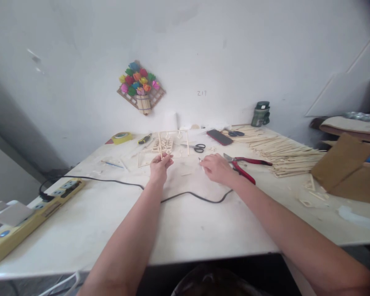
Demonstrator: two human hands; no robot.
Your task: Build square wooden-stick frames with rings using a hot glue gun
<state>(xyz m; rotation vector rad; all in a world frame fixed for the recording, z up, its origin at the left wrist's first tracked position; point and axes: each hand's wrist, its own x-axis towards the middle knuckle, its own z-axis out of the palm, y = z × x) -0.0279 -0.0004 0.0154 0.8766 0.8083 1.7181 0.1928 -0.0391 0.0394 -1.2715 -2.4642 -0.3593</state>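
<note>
My left hand (161, 167) grips a light frame made of thin wooden sticks (188, 144), held up by its left upright. Small diamond shapes hang along its top bar. My right hand (216, 167) is closed to the right of the frame, apart from it. From its fingertips pokes a small thing with a dark tip (200, 159), too small to name. Behind the left hand lies a small lattice of short sticks (165, 144). Black-handled scissors (199, 148) lie just beyond the hands. Red-handled pruning shears (243, 164) rest beside my right hand.
A black cable (111, 181) crosses the table under my arms from a yellow power strip (61, 201). Many thin sticks (283, 152), a phone (219, 137) and a cardboard box (345, 168) lie to the right. Yellow tape (122, 137) and a green bottle (260, 114) stand near the wall.
</note>
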